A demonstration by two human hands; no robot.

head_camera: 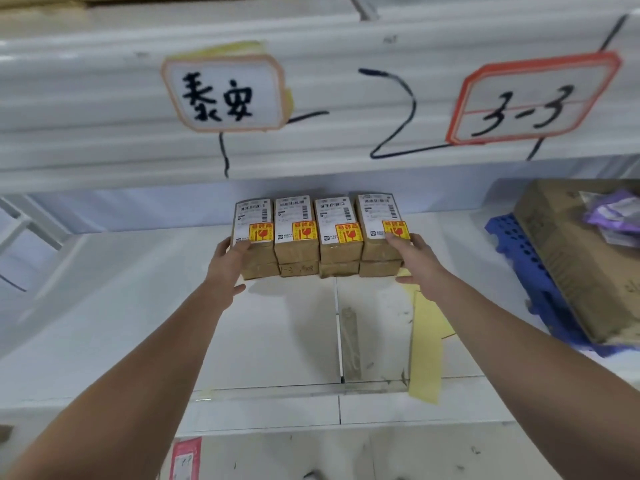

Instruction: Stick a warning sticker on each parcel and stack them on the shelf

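Several small brown parcels (298, 251) stand on the white shelf (270, 323) in a row, two layers high. Each top parcel carries a white shipping label and a yellow-and-red warning sticker (348, 233). My left hand (228, 268) lies against the left end of the row, fingers on the top-left parcel (252, 223). My right hand (414, 259) lies against the right end, fingers on the top-right parcel (379, 220), thumb hanging below. Both hands bracket the stack from the sides.
A large cardboard box (581, 258) lies on a blue plastic crate (530, 271) at the right of the shelf. A pale yellow backing strip (426, 341) lies on the shelf near the front edge. The upper shelf beam carries handwritten labels (225, 95).
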